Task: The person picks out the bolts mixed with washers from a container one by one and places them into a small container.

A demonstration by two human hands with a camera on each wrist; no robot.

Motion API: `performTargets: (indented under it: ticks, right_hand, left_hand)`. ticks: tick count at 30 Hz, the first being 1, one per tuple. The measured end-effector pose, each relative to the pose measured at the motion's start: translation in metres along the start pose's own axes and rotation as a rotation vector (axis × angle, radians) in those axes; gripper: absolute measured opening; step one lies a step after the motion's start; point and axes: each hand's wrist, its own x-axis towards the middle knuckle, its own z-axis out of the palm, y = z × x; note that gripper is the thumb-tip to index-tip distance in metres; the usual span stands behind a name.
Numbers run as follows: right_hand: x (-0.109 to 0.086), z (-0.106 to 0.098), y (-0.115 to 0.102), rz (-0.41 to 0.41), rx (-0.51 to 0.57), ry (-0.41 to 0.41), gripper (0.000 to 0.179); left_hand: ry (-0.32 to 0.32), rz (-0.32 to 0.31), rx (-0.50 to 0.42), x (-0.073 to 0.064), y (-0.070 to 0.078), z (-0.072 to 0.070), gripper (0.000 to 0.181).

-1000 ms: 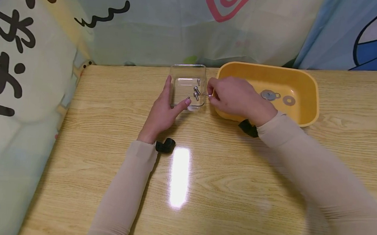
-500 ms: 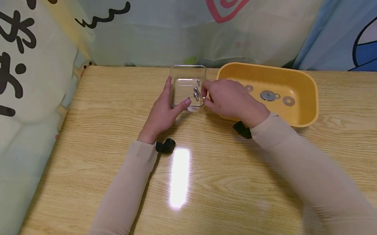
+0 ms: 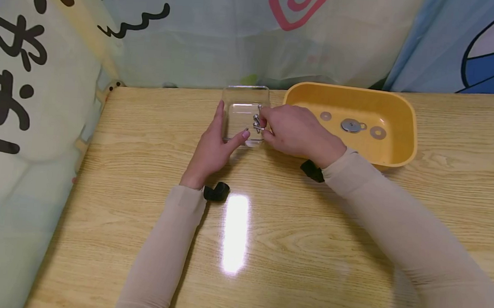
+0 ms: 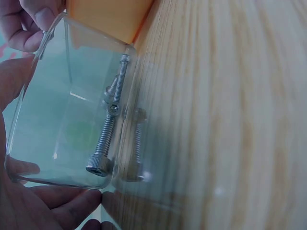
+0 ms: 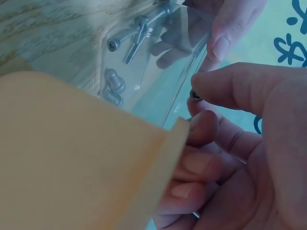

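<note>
In the head view a clear plastic box (image 3: 240, 95) stands left of a yellow bin (image 3: 397, 149). My left hand (image 3: 210, 153) holds the box at its left and near sides, thumb by the near rim. Several socket-head screws (image 4: 106, 134) lie on the box's floor, seen closest in the left wrist view. My right hand (image 3: 298, 133) is over the box's right rim. Between its thumb and index finger it pinches a small socket-head screw (image 5: 195, 96), of which only the head shows clearly in the right wrist view.
Inside the yellow bin lie flat washers (image 3: 378, 132) and a larger metal disc (image 3: 351, 125). Both containers stand near the back edge of the wooden table (image 3: 300, 255). A printed curtain (image 3: 212, 40) hangs behind and along the left.
My right hand has moved left from the bin to above the box's right rim, bringing the screw along. A washer it covered now shows in the bin. My left hand stays put.
</note>
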Motion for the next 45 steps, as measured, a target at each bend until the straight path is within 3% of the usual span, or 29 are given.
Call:
performTargets:
  ticks: [27,37,45]
  right_hand:
    - [0.001,0.004,0.001,0.002,0.010,-0.001,0.013]
    - [-0.004,0.002,0.005,0.014,0.050,0.040,0.015]
    - [-0.010,-0.004,0.008,0.068,0.073,0.041,0.023]
  left_hand:
    - [0.009,0.007,-0.004,0.002,-0.002,0.001,0.099]
    - [0.007,0.003,-0.003,0.002,-0.002,0.001,0.099]
    - [-0.001,-0.016,-0.006,0.001,0.000,-0.002,0.107]
